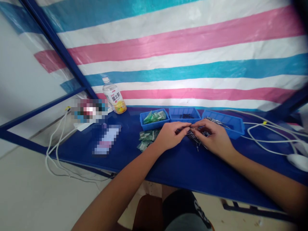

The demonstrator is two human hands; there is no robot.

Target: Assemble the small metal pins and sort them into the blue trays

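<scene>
My left hand (171, 134) and my right hand (215, 136) meet over the table, thumbs and fingertips pinched together. Something small and dark shows between the fingers, too small and covered to name. Under and beside my right hand lies a loose heap of thin, dark metal pins or screws (197, 147). Just behind my hands stand three blue bins: the left bin (154, 128) holds green packets (154, 117), the middle bin (172, 112) some small dark pieces (185, 116), the right bin (234, 126) thin metal pieces (213, 120). More small green packets (146, 136) lie by my left wrist.
A plastic drink bottle (115, 98) stands at the back left of the blue table (183, 173). A blurred-out flat object (107, 139) lies in front of it. White cables (271, 139) and a white mouse-like object (298, 162) are at right. A striped sheet (168, 73) hangs behind.
</scene>
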